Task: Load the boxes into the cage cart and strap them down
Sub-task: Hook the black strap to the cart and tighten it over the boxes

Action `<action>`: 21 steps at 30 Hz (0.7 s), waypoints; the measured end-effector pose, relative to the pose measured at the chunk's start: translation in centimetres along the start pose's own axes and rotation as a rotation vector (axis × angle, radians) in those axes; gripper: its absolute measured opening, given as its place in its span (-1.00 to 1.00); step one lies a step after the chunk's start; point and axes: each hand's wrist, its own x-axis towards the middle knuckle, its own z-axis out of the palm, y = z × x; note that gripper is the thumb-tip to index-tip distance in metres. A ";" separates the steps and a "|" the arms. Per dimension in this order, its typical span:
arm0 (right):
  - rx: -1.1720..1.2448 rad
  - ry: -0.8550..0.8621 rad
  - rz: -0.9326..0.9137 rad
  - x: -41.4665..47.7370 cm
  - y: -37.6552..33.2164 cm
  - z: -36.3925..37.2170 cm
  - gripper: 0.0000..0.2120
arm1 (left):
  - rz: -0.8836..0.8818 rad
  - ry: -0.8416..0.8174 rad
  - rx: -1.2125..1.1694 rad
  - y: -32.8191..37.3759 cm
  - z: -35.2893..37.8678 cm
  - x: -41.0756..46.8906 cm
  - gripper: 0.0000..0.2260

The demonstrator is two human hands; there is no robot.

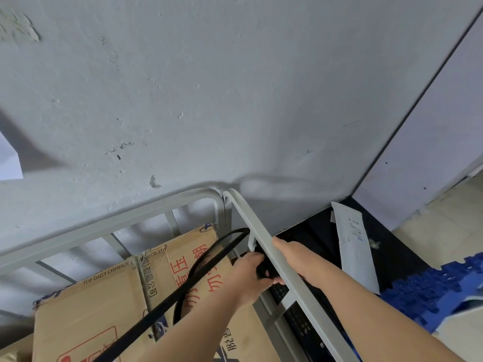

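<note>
One strap point(167, 300) slants across two boxes point(104, 304) to the cart rail point(261, 226), gripped by your left hand point(248, 273) (right hand's point(298, 259) hold is hidden).

Both your arms extend forward. Your left hand point(248, 276) curls its fingers round the strap point(156, 312). Your right hand point(295, 257) lies just beside, fingertips hidden.

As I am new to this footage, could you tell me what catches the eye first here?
The left hand grips a black strap at the cage cart's grey side rail, low centre, the right hand meeting it from outside. Left of them sit cardboard boxes with red print.
</note>
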 end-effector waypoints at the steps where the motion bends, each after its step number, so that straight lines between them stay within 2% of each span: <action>1: -0.051 0.009 0.007 -0.2 -0.2 0.1 -0.63 | -0.014 -0.057 0.061 -0.1 0.4 0.1 -0.64; 3: -0.120 0.005 0.021 -0.7 -0.7 0.3 -0.72 | -0.048 -0.157 0.165 -0.4 0.9 0.1 -0.63; 5: -0.160 -0.001 0.021 -0.9 -0.7 0.3 -0.66 | -0.024 -0.182 0.213 -0.7 1.1 0.0 -0.67; 7: -0.232 0.010 -0.027 -1.0 -0.6 0.4 -0.56 | -0.006 -0.155 0.164 -0.8 0.8 -0.8 -0.65; 10: -0.316 0.042 -0.100 -0.9 -0.3 0.8 -0.54 | -0.036 -0.089 -0.025 -0.9 -0.9 -3.9 -0.54; 12: -0.426 0.097 -0.136 -1.1 -0.3 1.4 -0.56 | -0.115 -0.153 -0.220 -0.5 -2.1 -6.6 -0.52; 15: -0.613 0.198 -0.197 -1.7 0.0 2.1 -0.63 | -0.186 -0.212 -0.383 0.1 -3.3 -10.4 -0.60; 18: -0.745 0.258 -0.245 -3.4 0.4 2.8 -0.76 | -0.269 -0.200 -0.567 0.5 -4.6 -14.0 -0.68; 21: -0.858 0.264 -0.271 -6.1 0.2 3.7 -0.68 | -0.285 -0.148 -0.672 1.2 -6.7 -17.6 -0.71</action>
